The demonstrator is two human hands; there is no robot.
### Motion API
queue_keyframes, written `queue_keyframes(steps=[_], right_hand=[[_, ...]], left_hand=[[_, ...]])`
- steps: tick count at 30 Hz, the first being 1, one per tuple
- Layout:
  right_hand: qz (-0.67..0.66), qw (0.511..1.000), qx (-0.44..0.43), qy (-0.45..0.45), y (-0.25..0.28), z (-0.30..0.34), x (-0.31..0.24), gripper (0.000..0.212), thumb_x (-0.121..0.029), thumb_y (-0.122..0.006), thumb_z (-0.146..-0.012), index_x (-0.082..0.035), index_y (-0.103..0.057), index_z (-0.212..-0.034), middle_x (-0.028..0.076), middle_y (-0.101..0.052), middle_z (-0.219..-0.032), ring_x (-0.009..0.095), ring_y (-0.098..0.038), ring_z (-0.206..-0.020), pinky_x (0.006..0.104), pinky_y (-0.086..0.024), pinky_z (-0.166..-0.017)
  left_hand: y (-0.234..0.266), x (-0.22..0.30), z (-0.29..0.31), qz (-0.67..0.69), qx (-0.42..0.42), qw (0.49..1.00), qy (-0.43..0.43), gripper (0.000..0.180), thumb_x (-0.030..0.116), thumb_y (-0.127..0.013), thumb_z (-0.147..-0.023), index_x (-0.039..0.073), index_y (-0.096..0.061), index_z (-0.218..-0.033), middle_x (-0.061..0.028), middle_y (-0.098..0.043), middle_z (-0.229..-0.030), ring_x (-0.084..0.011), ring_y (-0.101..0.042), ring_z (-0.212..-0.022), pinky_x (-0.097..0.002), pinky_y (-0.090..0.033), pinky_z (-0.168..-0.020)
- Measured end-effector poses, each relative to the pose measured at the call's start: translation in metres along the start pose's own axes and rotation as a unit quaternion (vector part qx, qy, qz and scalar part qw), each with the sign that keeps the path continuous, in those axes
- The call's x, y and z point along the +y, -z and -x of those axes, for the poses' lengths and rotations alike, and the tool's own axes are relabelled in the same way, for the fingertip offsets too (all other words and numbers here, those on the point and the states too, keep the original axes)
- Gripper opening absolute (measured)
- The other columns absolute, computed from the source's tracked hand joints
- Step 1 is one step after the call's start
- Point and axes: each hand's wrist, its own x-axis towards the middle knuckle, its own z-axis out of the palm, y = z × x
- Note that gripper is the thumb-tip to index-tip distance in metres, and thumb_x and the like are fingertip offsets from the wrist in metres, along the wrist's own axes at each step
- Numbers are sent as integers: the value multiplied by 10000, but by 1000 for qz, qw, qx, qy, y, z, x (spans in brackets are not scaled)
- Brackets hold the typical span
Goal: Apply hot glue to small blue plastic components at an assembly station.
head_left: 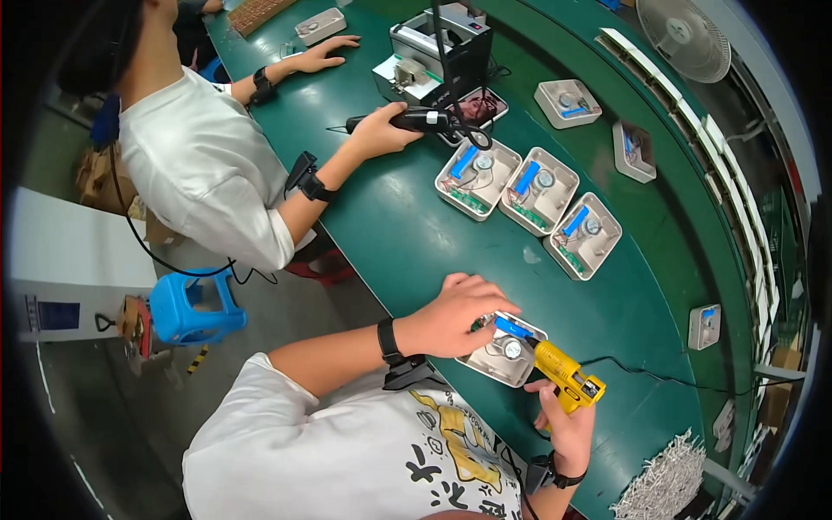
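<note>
**Across a green workbench [416, 230]: an open white box [494, 372] and a yellow gun-shaped tool [562, 373]**

From my distant station I saw the bench sweep through the view, its edges bent by the lens. A co-worker [204, 165] in a white shirt sat at the upper left, a black tool [416, 120] in one hand. Near that tool stood a black-and-grey machine [464, 61]; below it, three similar boxes [553, 204] formed a slanting row. A heap of small white pieces [663, 481] lay at the lower right. The left hand [459, 316] was curved over the upper left rim of the open white box, which rested on the bench before the person; how firmly it gripped, I could not tell. The right hand [568, 425] was closed around the handle of the yellow tool, whose nozzle reached over the box's right rim. Inside lay a blue cylinder [512, 327] and, just beside it, a round silvery disc [512, 348]. Whether nozzle and cylinder touched, I could not tell.
</note>
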Motion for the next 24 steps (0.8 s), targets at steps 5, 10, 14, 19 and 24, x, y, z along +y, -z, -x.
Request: queue_keyframes(steps=[5,10,14,19,24], right_hand=[[25,999,-35,-1,-10,-18,-6,219,-172,-715,-1046,-17,-679,-1197,54,-782,-988,54,-600,-604,225,-480,-507],[68,996,-58,3,-24,-37,-16,352,-200,-721,-1053,-2,-675,-1341,17,-746,-915,49,-604,-645,228,-485,-518],[64,997,-46,4,-29,-36,-14,348,-204,-736,-1045,-2,-695,-1326,-5,-717,-876,41,-598,-645,225,-465,-514],[87,996,-16,-1,-32,-29,-15,325,-194,-752,-1031,1,-726,-1290,-19,-696,-864,33,-586,-653,225,-447,-524],[87,995,7,44,-31,-20,-6,284,-164,-765,-1014,8,-731,-1238,-25,-692,-869,35,-589,-706,230,-481,-610]], left_hand=[[0,-6,-3,-32,-17,999,-17,566,36,-591,-816,147,-682,-1364,-64,-667,-1236,-282,-578,-1149,-451,-325,-1077],[12,-2,-9,-32,-33,999,-8,567,25,-560,-797,120,-690,-1340,-77,-672,-1261,-288,-578,-1164,-449,-302,-1120],[8,-4,-16,-30,-39,999,-12,571,17,-549,-791,109,-693,-1335,-77,-676,-1269,-283,-579,-1175,-446,-301,-1123],[3,-3,-12,-34,-27,999,-17,570,19,-551,-786,102,-696,-1331,-77,-682,-1263,-278,-582,-1173,-439,-303,-1121],[0,-4,-8,-36,-24,999,-22,564,21,-553,-787,99,-697,-1326,-77,-685,-1261,-276,-584,-1169,-436,-308,-1115]])
